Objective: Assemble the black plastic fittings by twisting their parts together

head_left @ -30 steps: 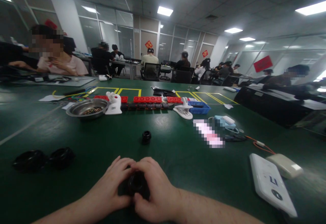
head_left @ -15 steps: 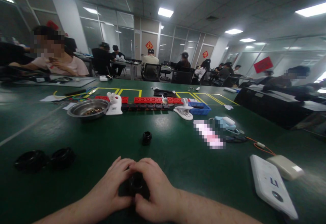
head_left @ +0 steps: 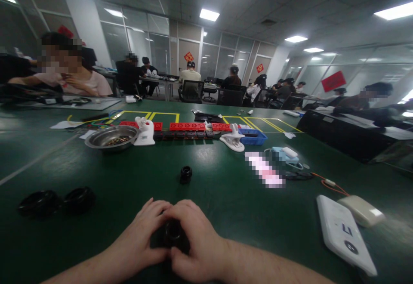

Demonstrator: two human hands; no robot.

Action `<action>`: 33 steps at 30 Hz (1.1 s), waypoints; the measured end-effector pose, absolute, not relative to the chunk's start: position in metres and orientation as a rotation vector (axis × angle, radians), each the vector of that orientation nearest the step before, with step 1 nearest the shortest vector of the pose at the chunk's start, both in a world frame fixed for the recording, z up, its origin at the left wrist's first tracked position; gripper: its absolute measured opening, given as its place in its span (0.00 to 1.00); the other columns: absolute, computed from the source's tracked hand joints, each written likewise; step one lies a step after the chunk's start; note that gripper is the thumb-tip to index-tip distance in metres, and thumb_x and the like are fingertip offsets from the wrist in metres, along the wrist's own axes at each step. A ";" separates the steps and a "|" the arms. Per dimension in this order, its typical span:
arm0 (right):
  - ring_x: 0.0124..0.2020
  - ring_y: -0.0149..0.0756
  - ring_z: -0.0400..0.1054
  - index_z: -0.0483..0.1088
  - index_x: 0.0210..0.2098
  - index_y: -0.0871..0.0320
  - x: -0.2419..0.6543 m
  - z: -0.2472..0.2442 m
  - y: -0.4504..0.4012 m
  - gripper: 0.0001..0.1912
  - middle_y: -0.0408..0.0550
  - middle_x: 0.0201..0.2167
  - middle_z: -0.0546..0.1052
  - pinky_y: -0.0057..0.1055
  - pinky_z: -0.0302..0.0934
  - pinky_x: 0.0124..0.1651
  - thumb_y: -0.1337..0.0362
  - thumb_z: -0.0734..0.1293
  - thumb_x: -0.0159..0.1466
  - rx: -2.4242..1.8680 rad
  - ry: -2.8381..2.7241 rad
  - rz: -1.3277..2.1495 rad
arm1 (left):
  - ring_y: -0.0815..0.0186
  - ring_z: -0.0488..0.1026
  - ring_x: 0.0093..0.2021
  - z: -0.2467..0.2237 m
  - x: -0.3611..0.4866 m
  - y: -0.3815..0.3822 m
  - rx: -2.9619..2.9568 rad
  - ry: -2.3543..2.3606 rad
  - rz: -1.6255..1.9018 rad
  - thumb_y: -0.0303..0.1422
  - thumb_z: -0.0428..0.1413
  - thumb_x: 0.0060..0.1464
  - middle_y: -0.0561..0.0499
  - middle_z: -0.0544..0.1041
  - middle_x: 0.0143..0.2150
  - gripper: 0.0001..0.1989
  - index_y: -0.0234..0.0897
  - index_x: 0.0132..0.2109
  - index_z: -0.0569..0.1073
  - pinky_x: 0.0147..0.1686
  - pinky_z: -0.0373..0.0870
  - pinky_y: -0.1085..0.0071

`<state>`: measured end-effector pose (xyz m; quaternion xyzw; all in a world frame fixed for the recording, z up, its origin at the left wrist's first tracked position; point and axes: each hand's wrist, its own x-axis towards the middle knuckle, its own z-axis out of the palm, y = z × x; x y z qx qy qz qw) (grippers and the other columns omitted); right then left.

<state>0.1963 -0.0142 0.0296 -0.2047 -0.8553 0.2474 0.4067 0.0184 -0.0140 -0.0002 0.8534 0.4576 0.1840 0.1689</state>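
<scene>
head view — glossy black ring (head_left: 173, 231), partly hidden, clasped by right hand (head_left: 200, 243) — left hand (head_left: 144, 232) curled alongside, grip unclear

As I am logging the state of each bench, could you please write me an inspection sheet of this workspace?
Surface: green tabletop, yellow marking lines towards the far side.
Job's things: black part between the two grips; small black ring on the table beyond it; two larger black rings to the left.
Clutter: metal bowl with small pieces inside, red strip, blue tray, white device, beige box.
Grips: left grip and right grip curve around the black part; exact contact partly hidden.
Cables: orange cable near the beige box, black cable beside it.
Surroundings: people seated beyond the table; ceiling lights on.
</scene>
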 end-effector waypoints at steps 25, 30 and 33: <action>0.41 0.40 0.60 0.56 0.47 0.59 0.197 0.029 -0.015 0.26 0.51 0.40 0.67 0.39 0.56 0.45 0.64 0.59 0.48 -0.575 -2.104 0.538 | 0.56 0.63 0.49 -0.001 0.019 -0.013 2.434 1.291 0.522 0.33 0.57 0.37 0.50 0.68 0.47 0.20 0.43 0.43 0.69 0.55 0.46 0.48; 0.42 0.40 0.59 0.58 0.47 0.58 0.197 0.027 -0.015 0.25 0.51 0.41 0.67 0.39 0.55 0.45 0.61 0.62 0.50 -0.675 -2.118 0.529 | 0.56 0.63 0.49 -0.001 0.020 -0.013 2.428 1.307 0.516 0.32 0.56 0.36 0.49 0.68 0.47 0.19 0.42 0.41 0.69 0.55 0.45 0.48; 0.37 0.38 0.60 0.60 0.45 0.58 0.196 0.027 -0.015 0.23 0.49 0.36 0.69 0.37 0.56 0.42 0.61 0.63 0.50 -0.724 -2.149 0.544 | 0.56 0.63 0.49 -0.002 0.020 -0.014 2.433 1.301 0.512 0.29 0.55 0.35 0.49 0.68 0.47 0.22 0.43 0.43 0.68 0.55 0.45 0.48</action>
